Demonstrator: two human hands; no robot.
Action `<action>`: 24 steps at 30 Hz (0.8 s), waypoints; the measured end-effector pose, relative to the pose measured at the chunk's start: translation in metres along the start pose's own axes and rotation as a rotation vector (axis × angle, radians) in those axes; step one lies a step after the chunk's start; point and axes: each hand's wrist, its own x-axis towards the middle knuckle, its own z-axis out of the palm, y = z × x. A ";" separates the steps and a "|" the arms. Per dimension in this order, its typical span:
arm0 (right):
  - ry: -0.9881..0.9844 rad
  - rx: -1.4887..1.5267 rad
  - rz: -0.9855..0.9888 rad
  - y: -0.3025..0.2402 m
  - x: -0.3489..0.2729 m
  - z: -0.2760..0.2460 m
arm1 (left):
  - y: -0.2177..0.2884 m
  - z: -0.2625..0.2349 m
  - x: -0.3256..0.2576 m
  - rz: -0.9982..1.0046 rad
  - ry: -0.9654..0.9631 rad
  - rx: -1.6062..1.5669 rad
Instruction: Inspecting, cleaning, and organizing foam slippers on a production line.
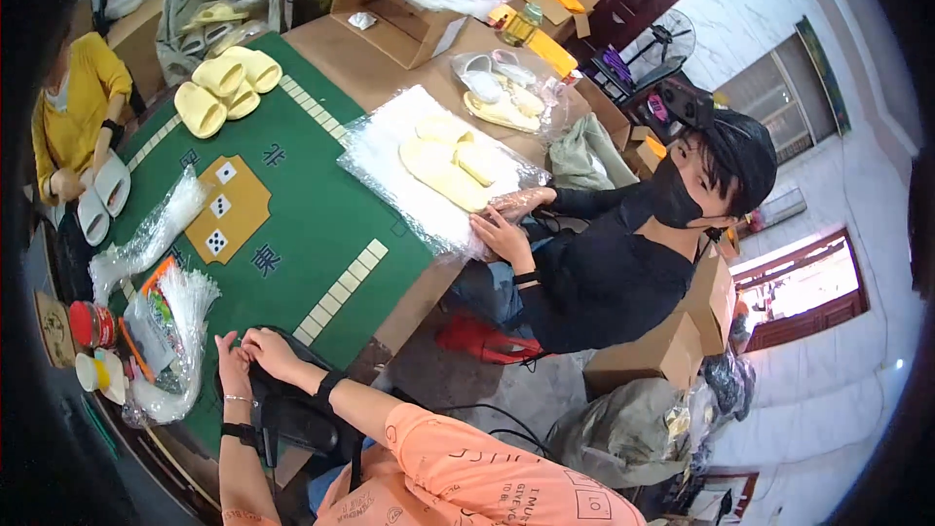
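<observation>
My left hand point(234, 367) and my right hand point(272, 352) are close together at the table's near edge. The fingers of both look pinched; whatever they hold is too small to make out. Right below them is a smooth black object point(297, 421), perhaps a slipper, partly covered by my forearms. Left of my hands lies a bundle of thin clear plastic strips point(190, 307), with a clear plastic bag point(156, 234) beyond it. A red-lidded jar point(93, 324) and a yellow-and-white spool point(94, 372) stand at the left edge.
Pale yellow slippers point(229, 83) stand on the green table mat point(282, 234). At right, a co-worker point(623, 244) touches yellow slippers point(448, 166) on stacked plastic bags point(375, 175). Another person in yellow point(83, 107) holds white slippers point(104, 197). An open carton point(399, 24) is at the back.
</observation>
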 end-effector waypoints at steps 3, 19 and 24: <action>-0.084 0.196 0.117 0.001 0.002 0.004 | -0.003 0.004 -0.004 0.035 -0.007 0.010; 0.032 0.105 0.056 0.016 0.002 0.014 | -0.005 -0.004 -0.025 0.409 -0.021 0.696; -0.034 0.064 0.021 0.006 0.001 0.010 | -0.001 -0.002 -0.042 0.327 0.047 0.630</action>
